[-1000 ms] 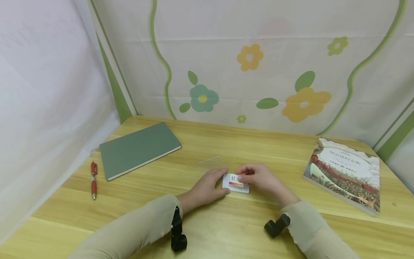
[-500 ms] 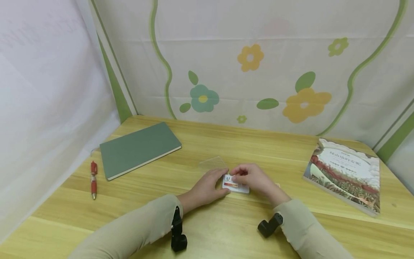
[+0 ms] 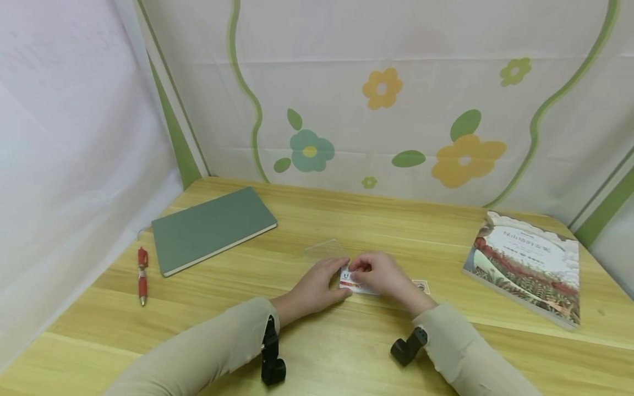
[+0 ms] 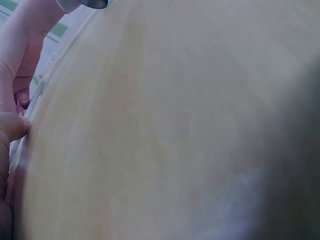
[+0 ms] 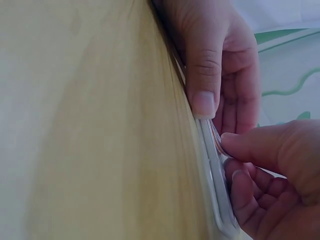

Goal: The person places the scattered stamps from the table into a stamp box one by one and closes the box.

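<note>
My left hand [image 3: 319,285] holds the left end of a flat white case [image 5: 215,185], thumb on the near edge and forefinger on the far one. The case lies on the table. Over it my right hand [image 3: 383,276] pinches a small white card with a red-orange stripe [image 3: 348,281] between thumb and fingers. In the right wrist view the card's edge [image 5: 218,141] is slightly lifted from the case beneath the thumb. The right hand hides the right part of card and case. The left wrist view shows mostly tabletop.
A clear plastic piece [image 3: 324,249] lies just behind the left hand. Right of the right wrist is another small card [image 3: 422,286]. A green notebook [image 3: 213,231] and red pen [image 3: 142,276] lie left; a picture book [image 3: 527,267] lies right. A floral curtain [image 3: 346,110] hangs behind.
The right hand has slid left over the case, bringing the striped card toward the left hand. The other small card right of the wrist has come into view. My left hand stays put.
</note>
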Available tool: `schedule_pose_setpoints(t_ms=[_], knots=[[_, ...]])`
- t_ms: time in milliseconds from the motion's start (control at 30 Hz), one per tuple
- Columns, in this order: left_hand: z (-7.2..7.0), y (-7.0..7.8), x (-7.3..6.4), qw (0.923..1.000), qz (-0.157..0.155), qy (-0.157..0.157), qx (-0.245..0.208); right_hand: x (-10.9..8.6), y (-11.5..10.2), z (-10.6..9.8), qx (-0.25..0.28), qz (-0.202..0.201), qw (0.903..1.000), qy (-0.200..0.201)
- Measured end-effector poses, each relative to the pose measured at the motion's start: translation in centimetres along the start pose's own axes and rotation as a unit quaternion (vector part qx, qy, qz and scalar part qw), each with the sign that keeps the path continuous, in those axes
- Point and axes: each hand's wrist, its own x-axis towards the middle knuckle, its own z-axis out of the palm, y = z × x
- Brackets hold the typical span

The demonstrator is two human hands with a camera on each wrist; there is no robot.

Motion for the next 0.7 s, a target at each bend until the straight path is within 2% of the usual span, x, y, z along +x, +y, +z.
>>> schedule_pose_setpoints(t_ms=[233, 500, 700], knots=[[-0.11, 0.06, 0.04, 1.0, 0.007, 0.005, -0.003, 0.26, -0.38, 0.23, -0.032, -0.022, 0.9992, -0.003], [-0.13, 0.07, 0.02, 0.9999, 0.011, 0.003, -0.005, 0.43, -0.57, 0.19, -0.037, -0.01, 0.9992, -0.011], [-0.01, -0.08, -0.06, 0.9998, 0.02, 0.007, 0.0, 0.36, -0.55, 0.16, -0.038, -0.017, 0.9991, -0.009]])
